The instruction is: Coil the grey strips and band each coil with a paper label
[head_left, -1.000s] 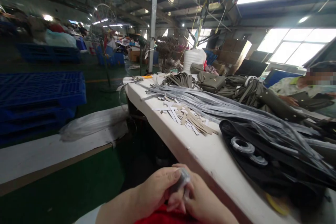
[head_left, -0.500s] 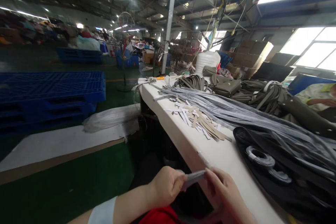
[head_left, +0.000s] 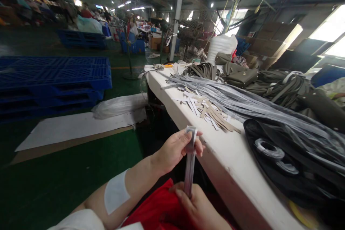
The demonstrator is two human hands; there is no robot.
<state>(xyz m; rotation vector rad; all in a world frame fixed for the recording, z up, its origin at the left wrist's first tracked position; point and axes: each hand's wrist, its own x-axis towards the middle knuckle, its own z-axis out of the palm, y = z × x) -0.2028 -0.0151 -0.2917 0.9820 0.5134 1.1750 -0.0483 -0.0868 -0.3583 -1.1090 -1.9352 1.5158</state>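
Between left hand (head_left: 174, 149) and right hand (head_left: 199, 205), head view: grey strip (head_left: 189, 170), near vertical, its upper end looped.
Left fingers: clamped on the loop.
Right fingers: below the left ones, clamped on the strip's lower part, against red cloth (head_left: 155, 206).
White table (head_left: 229, 156): right of the left fingers.
Tan and white pieces (head_left: 215, 116): on the table, beyond the left fingers.
Black material (head_left: 304, 188): on the table, well right of both hands.
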